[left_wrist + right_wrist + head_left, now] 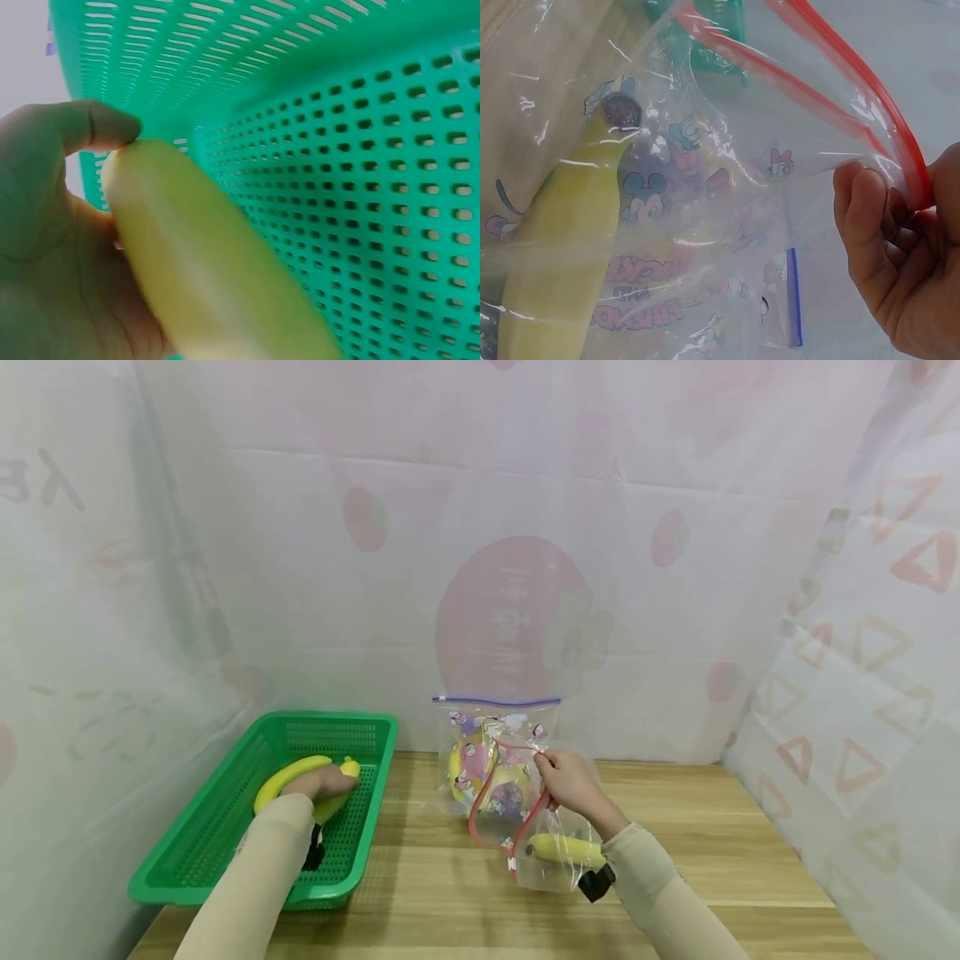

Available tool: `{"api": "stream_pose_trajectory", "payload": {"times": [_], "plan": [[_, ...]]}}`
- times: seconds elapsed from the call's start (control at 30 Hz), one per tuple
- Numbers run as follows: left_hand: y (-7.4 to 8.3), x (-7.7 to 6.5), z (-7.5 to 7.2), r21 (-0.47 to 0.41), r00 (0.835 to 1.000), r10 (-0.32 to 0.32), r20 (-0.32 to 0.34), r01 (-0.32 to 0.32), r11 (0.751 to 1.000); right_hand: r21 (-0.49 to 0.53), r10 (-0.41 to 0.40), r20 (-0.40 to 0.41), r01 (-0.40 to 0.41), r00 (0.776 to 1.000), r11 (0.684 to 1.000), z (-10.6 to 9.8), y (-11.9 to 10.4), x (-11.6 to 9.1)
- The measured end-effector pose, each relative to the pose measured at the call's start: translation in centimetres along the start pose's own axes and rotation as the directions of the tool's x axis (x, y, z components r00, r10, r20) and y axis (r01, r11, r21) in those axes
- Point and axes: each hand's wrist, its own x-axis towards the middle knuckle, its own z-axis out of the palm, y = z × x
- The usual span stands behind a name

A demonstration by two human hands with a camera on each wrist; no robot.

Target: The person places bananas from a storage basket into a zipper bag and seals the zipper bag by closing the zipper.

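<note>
My left hand (326,783) reaches into the green basket (360,893) and grips a yellow banana (202,255); in the left wrist view its thumb presses near the rounded end. Another banana (281,781) lies in the basket, left of that hand. My right hand (572,783) pinches the red zip edge of a clear zip bag (727,180), whose mouth gapes open. Inside this bag, a banana (570,225) with a dark tip lies low, toward my right wrist. Cartoon figures are printed on the plastic.
Behind the red-edged bag stands a second zip bag (461,720) with a purple zip, yellow fruit showing through it. The wooden table (675,835) carries everything, with printed white curtains (660,610) at the back and both sides.
</note>
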Motion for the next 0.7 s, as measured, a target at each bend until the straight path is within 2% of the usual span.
{"api": "stream_pose_trajectory", "payload": {"times": [0.23, 0.5, 0.6, 0.7], "plan": [[1.6, -0.8, -0.7, 0.096, 0.992, 0.1, -0.077, -0.093, 0.991, 0.007, 0.009, 0.015, -0.009, 1.0, 1.0, -0.2, -0.2, 0.0], [3.5, -1.8, -1.4, 0.088, 0.963, 0.197, -0.185, -0.184, 0.979, 0.006, 0.013, 0.012, -0.013, 1.0, 1.0, -0.3, -0.3, 0.0], [4.2, -2.2, -1.3, 0.068, 0.957, 0.217, -0.192, -0.208, 0.976, 0.012, 0.011, 0.012, -0.011, 1.0, 1.0, -0.3, -0.2, 0.0], [4.9, -2.8, -1.2, 0.01, 0.955, 0.231, -0.186, -0.233, 0.972, 0.012, 0.003, 0.006, -0.003, 1.0, 1.0, -0.3, -0.2, 0.0]]}}
